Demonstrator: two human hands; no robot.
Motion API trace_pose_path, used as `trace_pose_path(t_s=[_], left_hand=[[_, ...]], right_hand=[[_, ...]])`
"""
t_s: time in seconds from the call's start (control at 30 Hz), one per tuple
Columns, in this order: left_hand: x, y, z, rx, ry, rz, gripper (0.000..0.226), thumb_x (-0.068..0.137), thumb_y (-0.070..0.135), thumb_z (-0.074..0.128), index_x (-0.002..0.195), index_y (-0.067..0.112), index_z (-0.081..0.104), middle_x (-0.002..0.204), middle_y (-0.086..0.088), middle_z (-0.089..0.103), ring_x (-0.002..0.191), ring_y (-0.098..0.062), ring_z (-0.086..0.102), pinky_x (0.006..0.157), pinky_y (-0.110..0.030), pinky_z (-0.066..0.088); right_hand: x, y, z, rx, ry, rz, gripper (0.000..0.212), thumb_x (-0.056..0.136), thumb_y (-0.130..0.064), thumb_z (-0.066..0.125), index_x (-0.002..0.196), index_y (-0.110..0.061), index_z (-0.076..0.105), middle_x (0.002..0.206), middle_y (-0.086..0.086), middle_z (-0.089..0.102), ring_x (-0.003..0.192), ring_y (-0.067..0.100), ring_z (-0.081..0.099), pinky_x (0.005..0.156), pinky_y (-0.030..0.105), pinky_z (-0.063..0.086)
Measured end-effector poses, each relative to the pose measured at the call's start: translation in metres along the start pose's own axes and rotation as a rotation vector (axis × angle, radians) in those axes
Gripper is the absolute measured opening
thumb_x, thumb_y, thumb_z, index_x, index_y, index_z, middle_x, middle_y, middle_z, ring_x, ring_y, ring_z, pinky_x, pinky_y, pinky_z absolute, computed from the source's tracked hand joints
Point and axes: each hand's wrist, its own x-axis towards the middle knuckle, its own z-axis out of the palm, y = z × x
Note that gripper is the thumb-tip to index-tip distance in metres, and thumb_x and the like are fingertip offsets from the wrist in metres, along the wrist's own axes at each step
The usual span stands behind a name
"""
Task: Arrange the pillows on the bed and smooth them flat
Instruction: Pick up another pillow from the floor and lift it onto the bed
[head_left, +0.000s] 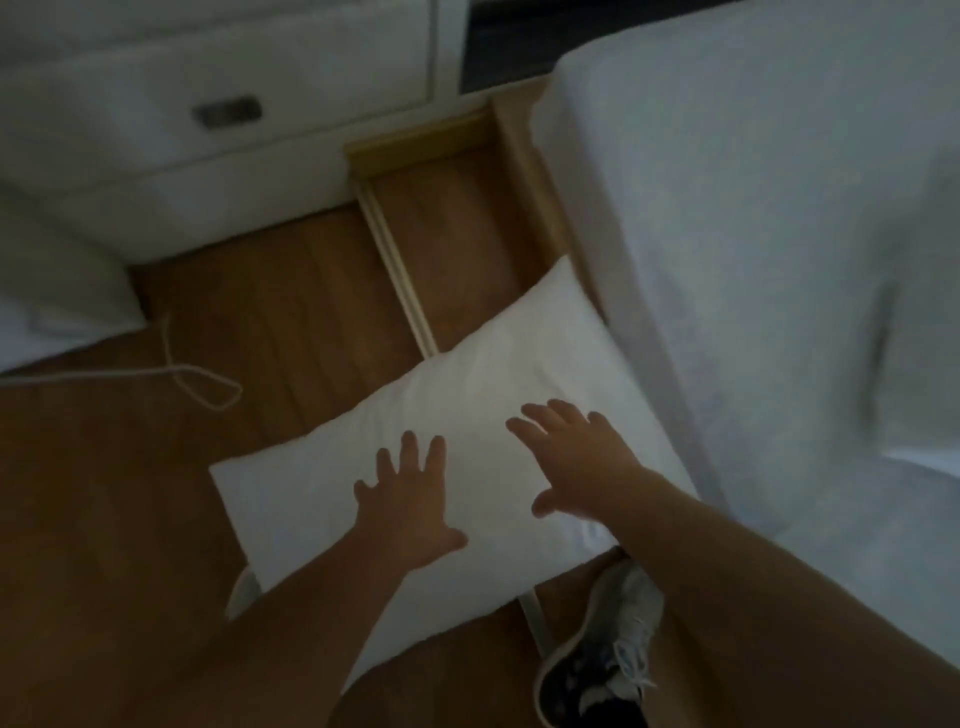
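Observation:
A white pillow (467, 395) lies on the wooden floor, slanted, beside the bed (769, 234) with its white sheet on the right. My left hand (408, 499) is over the pillow's near left half, fingers spread and holding nothing. My right hand (576, 457) is over the pillow's near right half, also spread wide. Whether the palms touch the pillow or hover just above it I cannot tell; the picture is dim and blurred.
A white cabinet (218, 114) with a metal handle stands at the back left. A white cord (202, 379) loops over the wooden floor (104, 493). A pale floor rail (395, 260) runs under the pillow. My shoe (608, 639) is beside the bed's edge.

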Motion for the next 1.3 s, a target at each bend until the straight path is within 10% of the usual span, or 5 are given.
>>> trace_pose_path(t_s=[0.3, 0.5, 0.67, 0.87, 1.3], left_hand=[[0.108, -0.077, 0.121, -0.001, 0.052, -0.010, 0.160, 0.042, 0.075, 0.077, 0.138, 0.022, -0.039, 0.159, -0.010, -0.025, 0.144, -0.041, -0.019, 0.107, -0.075, -0.003], [0.143, -0.073, 0.146, -0.061, 0.281, 0.039, 0.097, 0.055, 0.055, 0.083, 0.130, 0.014, 0.037, 0.129, -0.012, 0.047, 0.115, -0.032, 0.047, 0.091, -0.051, 0.043], [0.130, -0.075, 0.134, -0.219, 0.306, 0.107, 0.036, 0.079, 0.022, 0.071, 0.110, 0.013, 0.054, 0.108, -0.012, 0.062, 0.093, -0.031, 0.059, 0.071, -0.045, 0.052], [0.054, -0.065, 0.083, -0.385, 0.316, 0.146, 0.035, 0.079, 0.009, 0.069, 0.113, 0.010, 0.061, 0.103, -0.012, 0.069, 0.090, -0.031, 0.064, 0.075, -0.039, 0.051], [-0.016, 0.244, -0.168, -0.308, 0.476, 0.417, 0.047, 0.080, 0.041, 0.072, 0.118, 0.019, 0.055, 0.106, -0.001, 0.067, 0.099, -0.025, 0.063, 0.081, -0.033, 0.049]], right_hand=[[0.108, -0.011, 0.125, -0.311, 0.031, -0.037, 0.152, 0.047, -0.074, 0.076, 0.146, -0.021, -0.025, 0.159, 0.021, -0.016, 0.144, 0.044, -0.018, 0.104, 0.074, -0.012], [0.129, -0.003, 0.144, -0.237, 0.257, -0.076, 0.098, 0.037, -0.048, 0.091, 0.121, -0.014, 0.054, 0.114, 0.014, 0.060, 0.101, 0.035, 0.057, 0.087, 0.054, 0.042], [0.124, -0.016, 0.126, -0.129, 0.152, -0.064, 0.030, 0.073, -0.016, 0.071, 0.101, -0.015, 0.061, 0.093, 0.009, 0.068, 0.087, 0.033, 0.064, 0.074, 0.042, 0.044], [0.064, -0.025, 0.054, -0.055, 0.072, -0.120, 0.026, 0.080, -0.025, 0.063, 0.107, -0.024, 0.061, 0.095, 0.003, 0.069, 0.087, 0.029, 0.066, 0.069, 0.033, 0.044], [-0.125, 0.223, -0.216, -0.151, 0.228, 0.072, 0.040, 0.076, -0.045, 0.070, 0.112, -0.029, 0.059, 0.114, 0.000, 0.067, 0.106, 0.028, 0.063, 0.084, 0.038, 0.046]])
